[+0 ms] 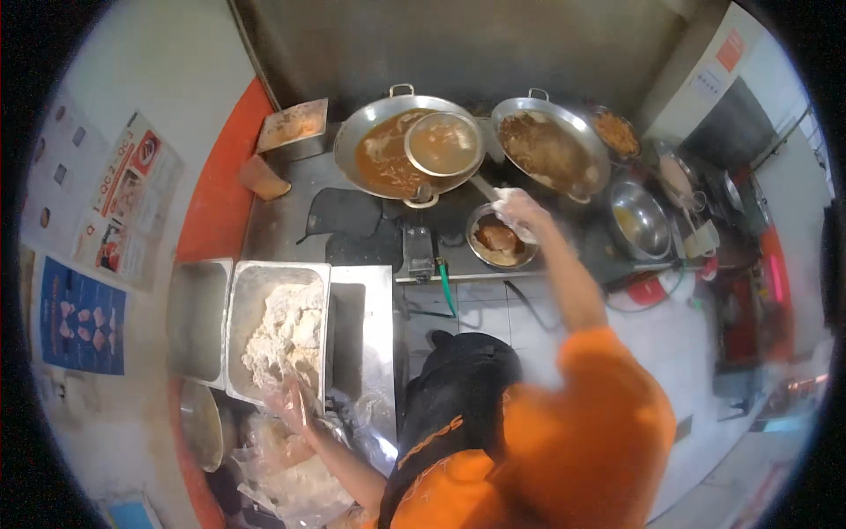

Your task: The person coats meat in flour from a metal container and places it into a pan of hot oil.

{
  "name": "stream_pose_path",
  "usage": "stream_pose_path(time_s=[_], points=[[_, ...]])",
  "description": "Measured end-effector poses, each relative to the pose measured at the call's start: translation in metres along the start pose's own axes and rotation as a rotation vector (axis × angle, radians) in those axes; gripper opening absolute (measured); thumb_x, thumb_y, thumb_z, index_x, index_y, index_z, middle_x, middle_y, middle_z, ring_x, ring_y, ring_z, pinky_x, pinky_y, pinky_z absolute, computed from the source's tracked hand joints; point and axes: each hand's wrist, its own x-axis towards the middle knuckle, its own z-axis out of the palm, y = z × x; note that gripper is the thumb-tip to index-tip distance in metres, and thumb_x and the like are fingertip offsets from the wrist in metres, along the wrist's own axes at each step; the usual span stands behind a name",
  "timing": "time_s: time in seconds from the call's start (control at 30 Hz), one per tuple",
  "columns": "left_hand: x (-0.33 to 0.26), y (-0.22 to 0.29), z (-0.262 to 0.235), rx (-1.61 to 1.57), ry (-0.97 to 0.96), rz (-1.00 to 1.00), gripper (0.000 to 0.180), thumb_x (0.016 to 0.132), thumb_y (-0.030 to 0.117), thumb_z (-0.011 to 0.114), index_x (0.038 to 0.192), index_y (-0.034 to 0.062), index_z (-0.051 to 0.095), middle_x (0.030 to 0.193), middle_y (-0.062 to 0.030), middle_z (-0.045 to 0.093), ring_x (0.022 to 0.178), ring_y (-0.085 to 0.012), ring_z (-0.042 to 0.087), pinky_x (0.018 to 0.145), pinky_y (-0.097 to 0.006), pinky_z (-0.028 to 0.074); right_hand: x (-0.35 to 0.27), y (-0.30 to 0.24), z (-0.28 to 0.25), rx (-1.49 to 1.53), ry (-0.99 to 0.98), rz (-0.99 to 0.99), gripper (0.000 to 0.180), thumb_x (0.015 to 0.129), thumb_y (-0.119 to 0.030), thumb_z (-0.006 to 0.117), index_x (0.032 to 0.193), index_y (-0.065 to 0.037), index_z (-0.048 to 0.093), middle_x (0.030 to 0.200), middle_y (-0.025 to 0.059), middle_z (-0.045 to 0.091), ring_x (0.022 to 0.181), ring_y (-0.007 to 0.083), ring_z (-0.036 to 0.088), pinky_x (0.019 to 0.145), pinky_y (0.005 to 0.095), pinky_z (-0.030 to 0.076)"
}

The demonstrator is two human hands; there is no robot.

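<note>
My right hand (520,214), white with flour, is closed around the handle of a round strainer (442,144). The strainer lies over the right part of a large wok (359,172) of brown frying oil, where pale pieces float. At lower left, my left hand (292,404) is at the near end of a deep metal tray (236,331). Its floury fingers look stretched out beside flour-coated pieces (286,335), and nothing shows in them. Below my right forearm is a metal bowl (477,245) with reddish-brown contents.
A second oil-filled wok (551,145) stands right of the first. Further right are a steel bowl (641,220) and a container of fried bits (615,132). A metal pan (295,130) sits at the back left. A green hose (447,286) hangs off the counter; plastic bags (286,472) lie below the tray.
</note>
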Motion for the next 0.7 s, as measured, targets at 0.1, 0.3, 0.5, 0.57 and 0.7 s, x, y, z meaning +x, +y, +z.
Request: stream_pose_path(time_s=[0.1, 0.3, 0.5, 0.57, 0.7], points=[[0.004, 0.058, -0.030, -0.667, -0.286, -0.289, 0.043, 0.088, 0.040, 0.051, 0.112, 0.0046, 0.055, 0.114, -0.0171, 0.051, 0.113, -0.0319, 0.042, 0.098, -0.046, 0.033, -0.091, -0.047, 0.001, 0.124, 0.192, 0.095, 0.039, 0.077, -0.018, 0.063, 0.109, 0.003, 0.057, 0.081, 0.0147, 0.063, 0.067, 0.0187, 0.060, 0.062, 0.0323, 0.049], [0.011, 0.042, -0.020, -2.832, -0.369, -0.977, 0.062, 0.090, 0.041, 0.047, 0.132, -0.0020, 0.031, 0.141, -0.0241, 0.023, 0.131, -0.0411, 0.019, 0.111, -0.052, 0.013, -0.208, -0.001, 0.019, -0.614, 0.402, 0.244, 0.023, 0.077, -0.018, 0.059, 0.089, 0.002, 0.061, 0.081, 0.0241, 0.062, 0.075, 0.0363, 0.062, 0.066, 0.0427, 0.049], [0.000, 0.009, -0.007, -2.942, -0.539, -0.717, 0.064, 0.090, 0.038, 0.048, 0.135, -0.0035, 0.027, 0.145, -0.0210, 0.015, 0.135, -0.0383, 0.008, 0.111, -0.053, 0.004, -0.228, 0.079, 0.102, -0.712, 0.626, 0.237, 0.016, 0.077, -0.008, 0.054, 0.082, 0.006, 0.059, 0.079, 0.0262, 0.061, 0.077, 0.0402, 0.061, 0.070, 0.0459, 0.048], [0.000, -0.002, -0.007, -3.030, -0.537, -0.860, 0.062, 0.089, 0.037, 0.050, 0.133, -0.0025, 0.031, 0.144, -0.0209, 0.017, 0.135, -0.0378, 0.008, 0.111, -0.052, 0.002, -0.237, 0.082, 0.109, -0.735, 0.562, 0.181, 0.015, 0.077, -0.006, 0.052, 0.084, 0.005, 0.060, 0.081, 0.0253, 0.062, 0.079, 0.0395, 0.061, 0.072, 0.0459, 0.049], [0.008, 0.010, -0.008, -1.156, -0.316, -0.514, 0.055, 0.081, 0.027, 0.064, 0.122, -0.0023, 0.043, 0.118, -0.0176, 0.046, 0.111, -0.0283, 0.041, 0.095, -0.041, 0.033, -0.234, 0.087, 0.106, -0.746, 0.492, 0.338, 0.017, 0.076, -0.005, 0.052, 0.087, 0.005, 0.061, 0.082, 0.0247, 0.062, 0.082, 0.0393, 0.062, 0.073, 0.0444, 0.050]])
